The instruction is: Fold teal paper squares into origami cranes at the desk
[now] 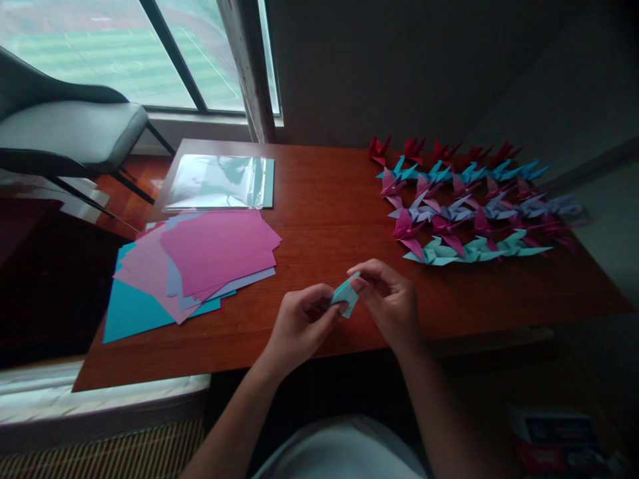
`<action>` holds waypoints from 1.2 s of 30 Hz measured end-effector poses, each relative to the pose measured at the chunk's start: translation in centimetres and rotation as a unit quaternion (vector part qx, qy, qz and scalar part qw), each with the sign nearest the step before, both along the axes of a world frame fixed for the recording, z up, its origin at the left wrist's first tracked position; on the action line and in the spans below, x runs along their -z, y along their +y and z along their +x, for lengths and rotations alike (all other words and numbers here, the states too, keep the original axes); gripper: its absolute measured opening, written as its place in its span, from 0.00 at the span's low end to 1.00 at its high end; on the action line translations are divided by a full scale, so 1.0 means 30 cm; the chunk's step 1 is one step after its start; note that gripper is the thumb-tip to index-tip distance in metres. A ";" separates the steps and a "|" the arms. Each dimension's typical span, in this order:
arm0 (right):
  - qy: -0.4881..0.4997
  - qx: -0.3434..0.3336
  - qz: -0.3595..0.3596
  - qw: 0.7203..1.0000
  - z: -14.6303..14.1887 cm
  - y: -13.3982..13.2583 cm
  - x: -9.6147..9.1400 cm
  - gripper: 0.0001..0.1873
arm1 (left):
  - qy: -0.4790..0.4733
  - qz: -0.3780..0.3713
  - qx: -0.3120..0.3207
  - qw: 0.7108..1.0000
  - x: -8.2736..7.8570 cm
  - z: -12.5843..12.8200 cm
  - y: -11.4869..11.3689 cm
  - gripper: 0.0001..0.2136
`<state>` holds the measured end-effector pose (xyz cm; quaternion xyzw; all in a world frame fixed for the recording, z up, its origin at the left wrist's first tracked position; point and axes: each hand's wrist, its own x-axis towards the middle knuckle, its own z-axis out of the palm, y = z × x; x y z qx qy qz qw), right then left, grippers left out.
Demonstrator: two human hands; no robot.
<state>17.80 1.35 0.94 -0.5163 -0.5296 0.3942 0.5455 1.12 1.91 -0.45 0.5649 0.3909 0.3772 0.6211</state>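
Observation:
A small folded piece of mint-green paper (348, 297) is pinched between both hands just above the front part of the table. My left hand (303, 322) grips its lower left side, thumb in front. At its upper right corner, the thumb and fingers of my right hand (387, 299) are closed on it. Part of the paper is covered by the fingertips, so its full shape is hidden. Beyond my right hand stand rows of folded paper cranes; the mint-green row (479, 249) is the closest.
Loose coloured sheets (219, 253) lie fanned out at the left of the wooden table (319, 193). Behind them is a clear-wrapped pack of paper (219, 181). Red cranes (444, 152) form the farthest row. A chair (74, 126) stands by the window.

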 end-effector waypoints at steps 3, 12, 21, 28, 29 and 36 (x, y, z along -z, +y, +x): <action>-0.014 -0.030 -0.009 0.999 -0.004 -0.002 0.009 0.06 | -0.004 -0.004 -0.024 1.000 -0.006 0.003 0.001 0.09; -0.036 -0.029 0.022 0.999 -0.006 -0.009 0.001 0.07 | -0.017 -0.013 -0.019 1.000 -0.013 0.007 0.001 0.09; -0.034 -0.051 -0.018 0.998 0.003 -0.005 0.008 0.05 | -0.024 -0.008 -0.039 0.999 -0.005 0.009 0.004 0.08; -0.063 -0.019 0.028 0.997 0.002 -0.008 0.006 0.06 | -0.018 -0.013 -0.046 0.999 -0.007 0.011 0.004 0.09; -0.062 -0.020 0.031 0.997 0.002 -0.008 0.006 0.06 | -0.019 -0.012 -0.045 0.999 -0.007 0.010 0.003 0.09; -0.042 -0.049 -0.006 0.998 0.006 -0.006 0.007 0.04 | -0.015 -0.017 -0.038 0.999 -0.007 0.008 0.002 0.09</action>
